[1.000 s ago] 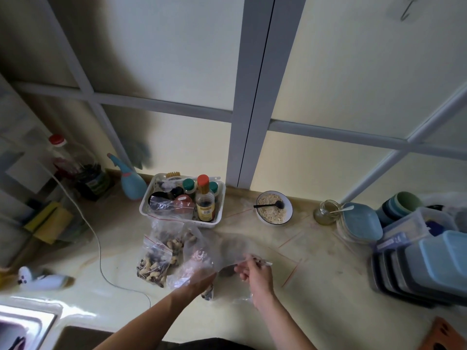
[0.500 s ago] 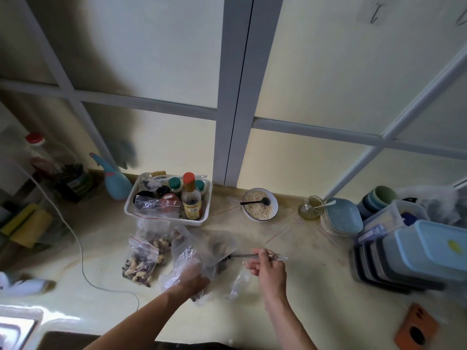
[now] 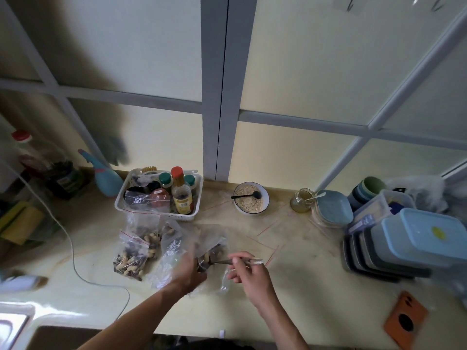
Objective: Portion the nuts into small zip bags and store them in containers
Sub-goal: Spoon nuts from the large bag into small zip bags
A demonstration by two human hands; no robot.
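Counter (image 3: 290, 279): L hand (image 3: 188, 270) grips clear nut bag (image 3: 174, 248), R hand (image 3: 249, 270) pinches spoon (image 3: 217, 261).

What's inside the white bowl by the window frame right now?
The white bowl holds pale, oat-like flakes, with a black spoon lying in them, handle pointing left over the rim. Anything beneath the flakes is covered.

Soft daylight thru frosted window (image 3: 290, 59), dim left corner, wide-angle bend at edges, slight motion blur on hands.
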